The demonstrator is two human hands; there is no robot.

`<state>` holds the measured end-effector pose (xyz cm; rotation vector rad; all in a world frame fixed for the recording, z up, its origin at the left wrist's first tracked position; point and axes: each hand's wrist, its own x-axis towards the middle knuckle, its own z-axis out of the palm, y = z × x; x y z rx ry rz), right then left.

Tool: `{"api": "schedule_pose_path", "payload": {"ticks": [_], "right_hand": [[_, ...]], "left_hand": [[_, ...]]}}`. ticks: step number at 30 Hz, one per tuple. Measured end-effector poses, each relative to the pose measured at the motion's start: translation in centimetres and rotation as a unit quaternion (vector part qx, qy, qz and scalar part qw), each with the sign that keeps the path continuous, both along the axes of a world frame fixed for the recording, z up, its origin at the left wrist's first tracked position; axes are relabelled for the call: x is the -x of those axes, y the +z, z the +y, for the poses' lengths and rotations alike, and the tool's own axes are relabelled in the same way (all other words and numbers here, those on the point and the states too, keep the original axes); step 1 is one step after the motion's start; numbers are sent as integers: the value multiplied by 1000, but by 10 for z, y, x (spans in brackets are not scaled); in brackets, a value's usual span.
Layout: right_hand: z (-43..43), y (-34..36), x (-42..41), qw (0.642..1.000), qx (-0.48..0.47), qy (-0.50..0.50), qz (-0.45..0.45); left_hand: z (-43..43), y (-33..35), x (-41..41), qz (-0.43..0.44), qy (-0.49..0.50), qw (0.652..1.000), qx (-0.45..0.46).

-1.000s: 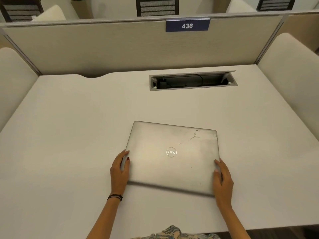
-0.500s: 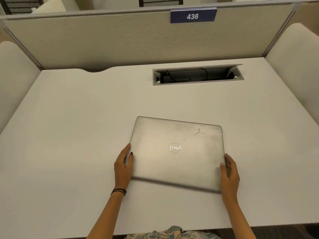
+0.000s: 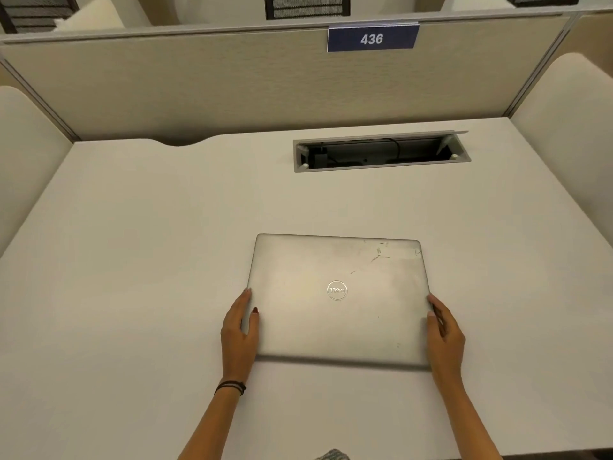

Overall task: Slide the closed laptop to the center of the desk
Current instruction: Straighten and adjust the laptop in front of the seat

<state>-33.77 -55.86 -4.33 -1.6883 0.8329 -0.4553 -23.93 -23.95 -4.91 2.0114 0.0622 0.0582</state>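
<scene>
The table (image 3: pixel 132 260) carries a closed silver laptop (image 3: pixel 338 300) lying flat, a little right of the middle and toward the near edge. It sits between the two hands: the left hand (image 3: pixel 239 336) grips its left edge, the right hand (image 3: pixel 444 336) grips its right edge, thumbs on the lid

At the back we see a beige partition panel (image 3: pixel 199 84) carrying a blue number plate (image 3: pixel 372 38) marked 436. Below it, an open cable tray (image 3: pixel 381 152) holds dark cables. Rounded side screens (image 3: pixel 570 134) flank both sides, and we note dark chair backs (image 3: pixel 306 6) beyond the partition.
</scene>
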Motion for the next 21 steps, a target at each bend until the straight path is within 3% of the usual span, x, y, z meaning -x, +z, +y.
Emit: {"api": "schedule_pose_path", "payload": {"ticks": [10, 21], "right_hand": [[-4, 1, 2, 999, -7, 38, 5], [-15, 2, -55, 997, -2, 80, -5]], "left_hand": [[9, -4, 6, -4, -36, 999, -28], [7, -4, -13, -20, 5, 998, -62]]}}
